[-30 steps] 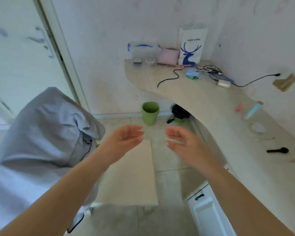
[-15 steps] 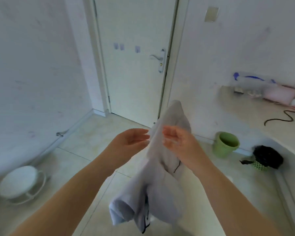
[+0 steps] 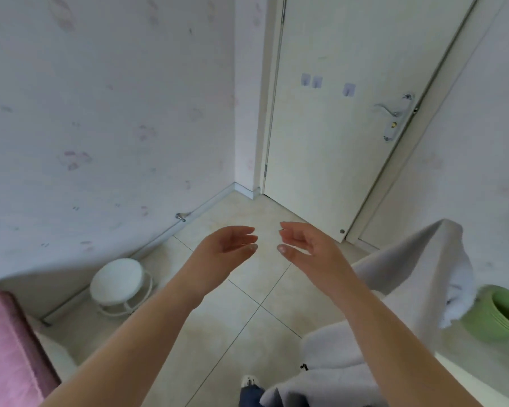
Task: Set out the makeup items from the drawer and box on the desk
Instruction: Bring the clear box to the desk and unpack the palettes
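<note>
Both the left hand (image 3: pixel 225 249) and right hand (image 3: pixel 304 248) are hovering loosely open, holding nothing; desk, drawer and box are lying out of view; turning back blind is risking snagging the grey cloth (image 3: pixel 417 265).

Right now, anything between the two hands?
Nothing held; head view shows only bare floor tile behind the gap between left hand and right hand.

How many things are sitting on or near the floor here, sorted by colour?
White: 1, the round stool
Green: 1, the bin
Pale grey: 1, the draped garment
Pink: 1, the fabric-covered edge at lower left
Total: 4
Both hands, left and right, hold nothing.
</note>
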Demonstrator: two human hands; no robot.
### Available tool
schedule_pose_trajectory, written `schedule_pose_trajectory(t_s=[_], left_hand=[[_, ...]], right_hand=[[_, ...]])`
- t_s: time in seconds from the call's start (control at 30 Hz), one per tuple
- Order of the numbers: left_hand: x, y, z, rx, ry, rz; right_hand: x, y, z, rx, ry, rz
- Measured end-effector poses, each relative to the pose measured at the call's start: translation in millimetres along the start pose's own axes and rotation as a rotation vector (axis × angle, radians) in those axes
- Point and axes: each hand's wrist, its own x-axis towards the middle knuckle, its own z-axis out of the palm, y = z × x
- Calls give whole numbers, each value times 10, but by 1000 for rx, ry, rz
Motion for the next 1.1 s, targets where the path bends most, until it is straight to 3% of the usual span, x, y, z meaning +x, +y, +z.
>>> schedule_pose_trajectory(t_s=[0.3, 0.53, 0.73, 1.1], left_hand=[[1515, 32, -357, 62, 26, -50], [3010, 586, -99, 138, -103, -17], [3965, 885, 670, 146, -341, 8], [5622, 1315, 2874, 211, -905, 115]], right_hand=[[1523, 394, 18, 75, -3, 68], [2525, 654, -772, 126, 169, 148], [2731, 861, -1631, 92, 375, 225], [3082, 1361, -3279, 47, 867, 358]])
